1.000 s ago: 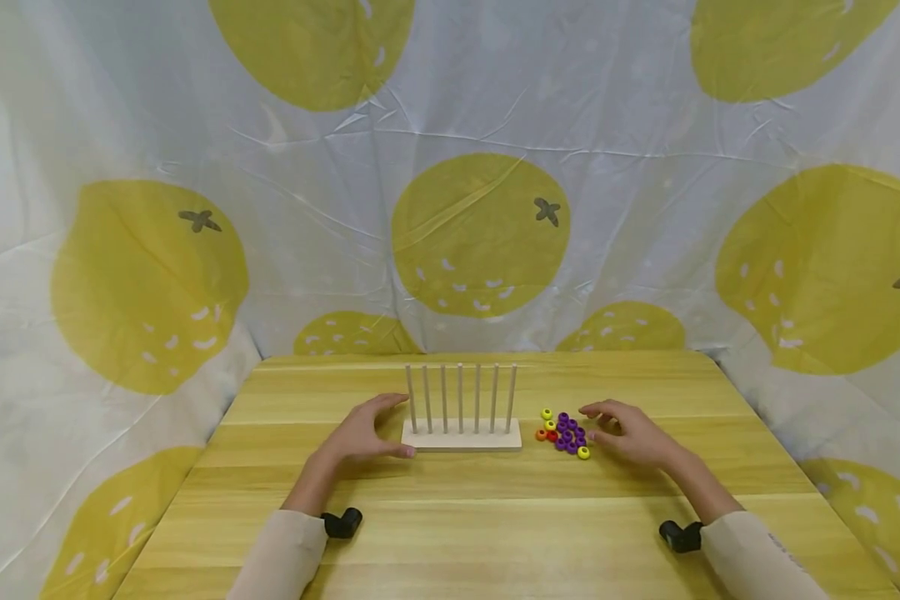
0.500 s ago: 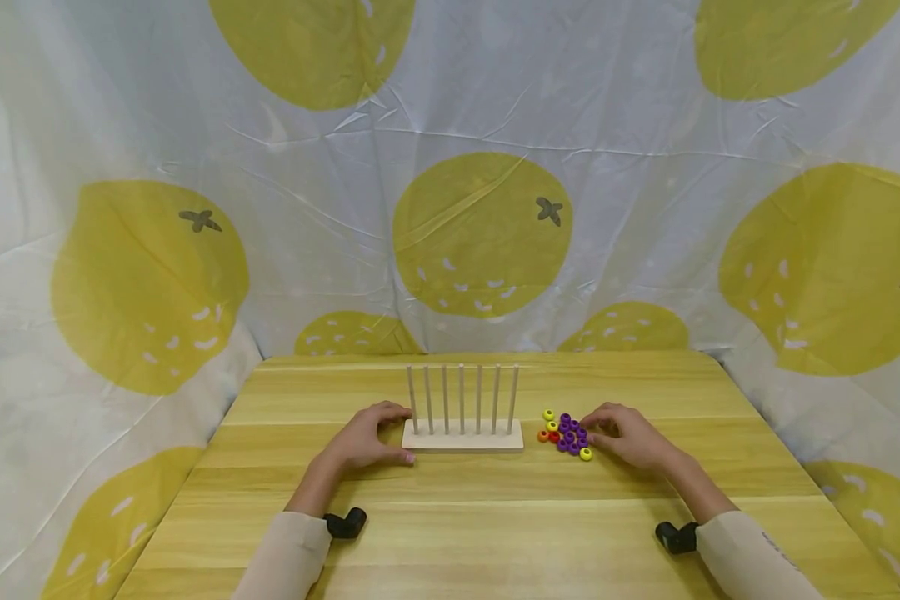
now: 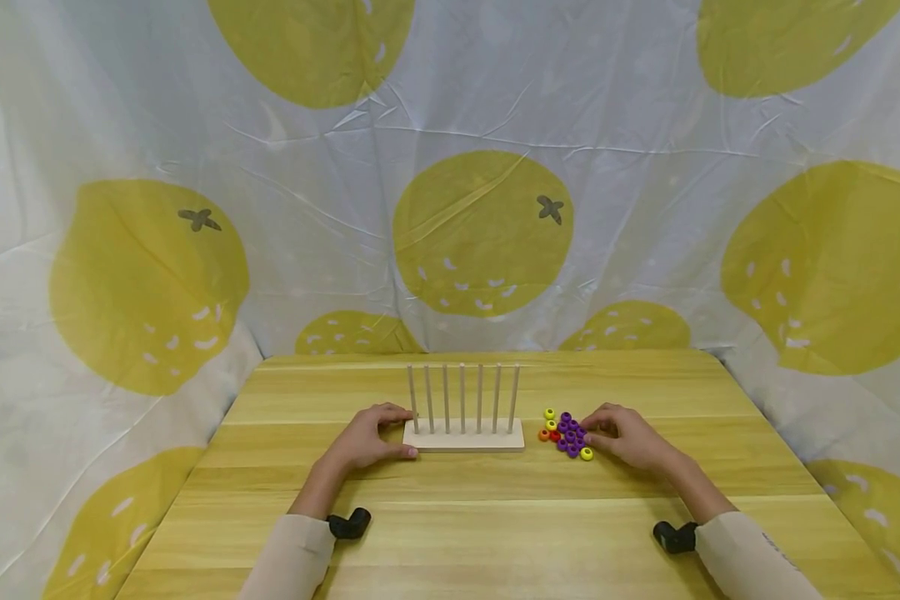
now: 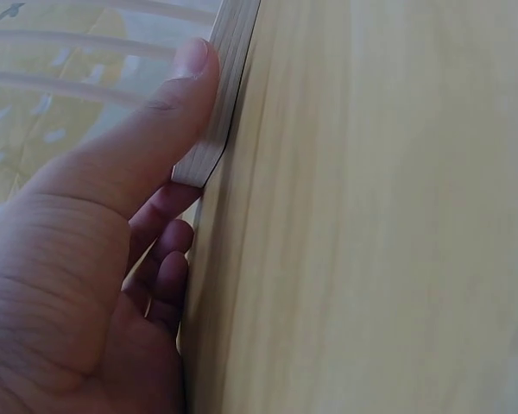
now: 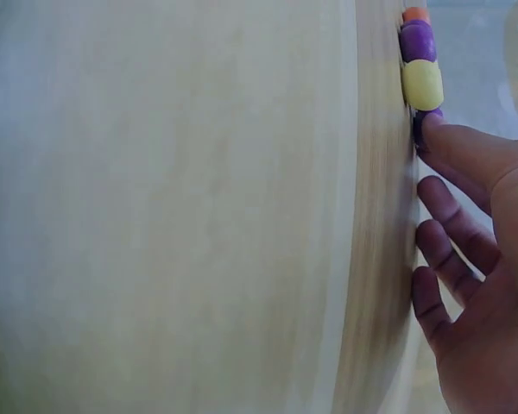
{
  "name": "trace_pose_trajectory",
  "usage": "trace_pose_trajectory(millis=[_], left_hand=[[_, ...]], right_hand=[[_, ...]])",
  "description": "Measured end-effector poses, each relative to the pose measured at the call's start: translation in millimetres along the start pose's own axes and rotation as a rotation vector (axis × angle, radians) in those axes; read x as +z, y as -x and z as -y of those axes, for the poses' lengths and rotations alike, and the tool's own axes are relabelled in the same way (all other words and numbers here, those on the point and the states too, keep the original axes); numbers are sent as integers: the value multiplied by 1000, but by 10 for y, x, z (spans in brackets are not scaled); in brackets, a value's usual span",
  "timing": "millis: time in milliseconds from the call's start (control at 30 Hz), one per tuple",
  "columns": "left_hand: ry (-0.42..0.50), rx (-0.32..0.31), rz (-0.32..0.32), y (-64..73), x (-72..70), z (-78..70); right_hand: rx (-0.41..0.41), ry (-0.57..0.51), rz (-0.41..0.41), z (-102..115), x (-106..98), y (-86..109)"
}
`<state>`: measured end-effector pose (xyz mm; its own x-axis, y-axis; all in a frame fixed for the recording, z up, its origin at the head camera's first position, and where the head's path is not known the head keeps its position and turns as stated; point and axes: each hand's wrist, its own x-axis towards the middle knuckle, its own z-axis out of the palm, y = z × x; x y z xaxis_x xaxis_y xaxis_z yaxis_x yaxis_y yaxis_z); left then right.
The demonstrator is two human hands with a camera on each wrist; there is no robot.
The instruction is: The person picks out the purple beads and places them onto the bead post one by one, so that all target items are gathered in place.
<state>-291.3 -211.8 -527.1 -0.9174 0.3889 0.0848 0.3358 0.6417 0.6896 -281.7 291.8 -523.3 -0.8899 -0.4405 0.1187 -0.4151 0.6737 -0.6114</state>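
A pale wooden peg rack [image 3: 463,443] stands on the table, with several thin upright bare pegs on its base. My left hand [image 3: 371,438] grips the left end of that base, the thumb on its front edge in the left wrist view and the other fingers behind. Right of the rack lies a loose cluster of beads, mostly purple. At its right edge, my right hand [image 3: 628,438] pinches a purple bead [image 5: 420,127] between thumb and index finger; the thumb covers much of it. Its other fingers are loosely bent near the tabletop.
Two yellow beads, an orange bead [image 3: 543,435] and a red bead [image 3: 555,436] edge the cluster's left side. Another yellow bead [image 3: 587,454] lies in front of my right fingertips. The wooden table [image 3: 495,533] ends at a lemon-print curtain [image 3: 630,242].
My left hand has closed in on the end of the rack's base. My right thumb and index finger have come in to the cluster's edge and closed on a purple bead.
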Motion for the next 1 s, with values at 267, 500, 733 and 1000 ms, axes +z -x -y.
trace_pose_trajectory(millis=[267, 500, 733, 1000], left_hand=[[6, 12, 1, 2, -1, -14], [17, -2, 2, 10, -3, -21], [21, -10, 2, 22, -10, -11], [18, -11, 3, 19, -10, -9]], right_hand=[[38, -28, -10, 1, -49, 16], [51, -13, -38, 32, -127, 13], [24, 14, -69, 84, -195, -33], [-31, 22, -119, 258, -287, -122]])
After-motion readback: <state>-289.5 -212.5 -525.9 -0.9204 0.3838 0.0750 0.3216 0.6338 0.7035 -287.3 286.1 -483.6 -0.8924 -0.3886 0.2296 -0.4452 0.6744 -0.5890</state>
